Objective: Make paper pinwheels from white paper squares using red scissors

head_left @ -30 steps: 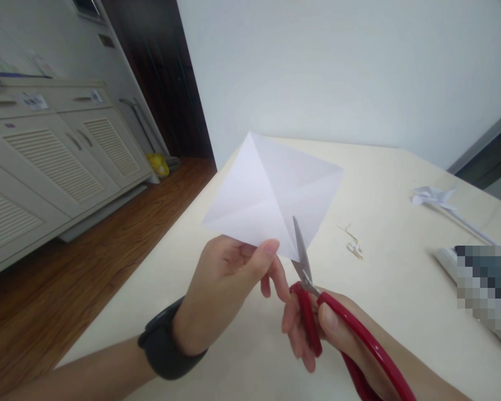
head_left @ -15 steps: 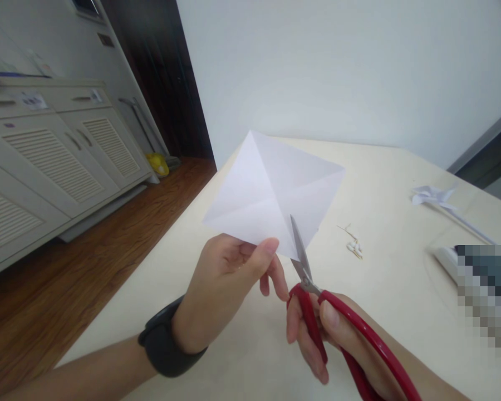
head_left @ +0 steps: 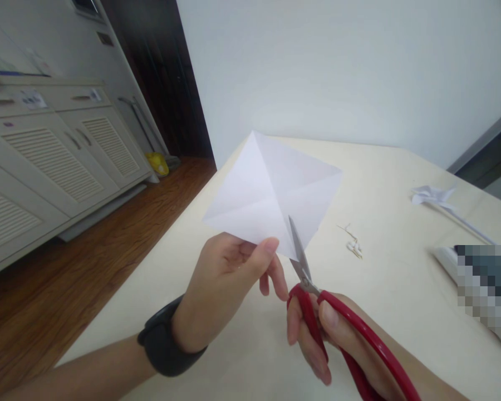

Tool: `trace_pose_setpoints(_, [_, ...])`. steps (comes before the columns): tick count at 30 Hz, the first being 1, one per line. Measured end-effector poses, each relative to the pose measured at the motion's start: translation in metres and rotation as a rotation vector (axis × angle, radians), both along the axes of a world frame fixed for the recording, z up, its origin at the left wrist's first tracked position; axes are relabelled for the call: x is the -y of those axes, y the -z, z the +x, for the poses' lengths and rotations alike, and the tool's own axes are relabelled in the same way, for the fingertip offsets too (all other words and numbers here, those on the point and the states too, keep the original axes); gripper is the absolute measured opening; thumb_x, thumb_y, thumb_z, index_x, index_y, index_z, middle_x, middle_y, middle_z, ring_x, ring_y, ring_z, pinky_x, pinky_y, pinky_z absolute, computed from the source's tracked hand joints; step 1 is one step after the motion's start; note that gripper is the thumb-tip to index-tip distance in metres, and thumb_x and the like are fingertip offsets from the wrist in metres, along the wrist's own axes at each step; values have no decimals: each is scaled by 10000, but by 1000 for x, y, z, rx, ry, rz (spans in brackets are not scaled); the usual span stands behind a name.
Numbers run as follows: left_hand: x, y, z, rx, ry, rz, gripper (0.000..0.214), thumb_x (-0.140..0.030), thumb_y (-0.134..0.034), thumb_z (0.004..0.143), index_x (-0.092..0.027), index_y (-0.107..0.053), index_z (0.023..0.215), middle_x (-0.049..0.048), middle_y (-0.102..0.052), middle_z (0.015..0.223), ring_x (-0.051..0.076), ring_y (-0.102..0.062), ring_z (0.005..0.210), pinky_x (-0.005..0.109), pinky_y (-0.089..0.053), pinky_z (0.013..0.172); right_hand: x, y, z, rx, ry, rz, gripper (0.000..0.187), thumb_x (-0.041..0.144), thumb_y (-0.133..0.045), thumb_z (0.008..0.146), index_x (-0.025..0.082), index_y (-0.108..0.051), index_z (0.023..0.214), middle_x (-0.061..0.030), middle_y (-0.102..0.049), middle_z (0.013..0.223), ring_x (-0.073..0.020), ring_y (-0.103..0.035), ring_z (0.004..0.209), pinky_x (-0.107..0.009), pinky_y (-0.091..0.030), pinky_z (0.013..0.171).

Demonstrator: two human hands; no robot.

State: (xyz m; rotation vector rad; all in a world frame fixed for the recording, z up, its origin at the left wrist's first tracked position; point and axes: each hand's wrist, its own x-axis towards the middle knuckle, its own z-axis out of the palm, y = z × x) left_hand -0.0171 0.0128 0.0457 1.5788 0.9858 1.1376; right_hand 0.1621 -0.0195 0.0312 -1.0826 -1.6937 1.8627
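Note:
A white square sheet of paper (head_left: 254,184) with diagonal creases is held up above the table, one corner toward me. My left hand (head_left: 237,267) pinches its lower left edge near that corner, thumb on top. In my right hand (head_left: 317,328) are red-handled scissors (head_left: 303,273), with the fingers through the loops. The blades are parted around the paper's near corner, one above the sheet and the other partly hidden beneath it. The upper blade lies close to the diagonal crease.
On the pale table (head_left: 384,178) lie several small white-headed pins (head_left: 354,248), right of the paper. Farther right rest a white paper pinwheel (head_left: 434,196) on a stick and a partly pixelated object (head_left: 446,264). A louvred cabinet (head_left: 58,161) stands to the left.
The scissors and paper have shifted only very slightly. Both hands keep the same grip, and the blades remain parted at the near corner.

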Motion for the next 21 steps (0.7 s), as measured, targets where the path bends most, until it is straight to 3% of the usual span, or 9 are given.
trace_pose_setpoints(4, [0, 1, 0, 12, 5, -3, 423, -276, -450, 877, -143, -607, 508, 20, -638, 482, 109, -552, 453, 196, -441, 454, -1, 8, 0, -88, -2, 53, 533, 571, -212, 889, 159, -548, 848, 15, -445, 542, -111, -402, 526, -304, -383, 657])
trace_pose_setpoints(8, [0, 0, -1, 10, 11, -7, 427, -271, -452, 876, -140, -611, 502, 22, -638, 482, 107, -548, 454, 191, -438, 452, 1, 1, 1, 1, 21, -24, 504, 557, -235, 893, 164, -550, 872, 10, -451, 590, -115, -415, 580, -327, -388, 718])
trace_pose_setpoints(14, [1, 0, -1, -5, 9, -5, 442, -281, -443, 883, -136, -613, 502, 26, -635, 482, 106, -545, 461, 192, -439, 461, 0, 4, 2, -26, 17, 66, 470, 531, -250, 903, 180, -555, 831, 12, -468, 574, -121, -454, 578, -331, -374, 757])
trace_pose_setpoints(21, [1, 1, -1, -4, 8, 8, 458, -298, -438, 886, -129, -612, 496, 29, -636, 479, 105, -544, 456, 187, -445, 455, 0, 8, 2, -37, 18, 62, 452, 505, -254, 914, 178, -552, 821, 14, -468, 561, -119, -472, 577, -302, -377, 711])
